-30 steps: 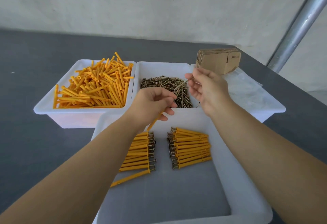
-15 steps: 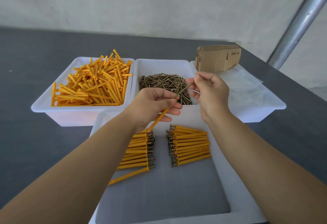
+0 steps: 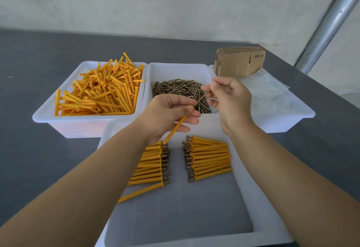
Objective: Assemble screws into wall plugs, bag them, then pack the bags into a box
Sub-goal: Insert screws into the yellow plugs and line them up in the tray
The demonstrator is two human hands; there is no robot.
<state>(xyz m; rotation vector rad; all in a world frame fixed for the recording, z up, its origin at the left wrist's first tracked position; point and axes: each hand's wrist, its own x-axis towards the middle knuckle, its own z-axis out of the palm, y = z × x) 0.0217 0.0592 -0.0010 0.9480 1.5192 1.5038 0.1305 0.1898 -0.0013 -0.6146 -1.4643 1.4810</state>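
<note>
Two hands meet at frame centre: left hand [image 3: 167, 114] grips an orange wall plug [image 3: 176, 127], right hand [image 3: 228, 98] pinches a screw [image 3: 201, 98], tip at the plug's mouth, above the near white tray [image 3: 259, 198] w/ two rows of assembled plugs [image 3: 209, 159].

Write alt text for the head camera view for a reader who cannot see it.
A person's left hand holds an orange wall plug while the right hand pinches a screw at its open end. Below lie two rows of assembled plugs in a white tray; behind stand bins of loose plugs and screws.
</note>
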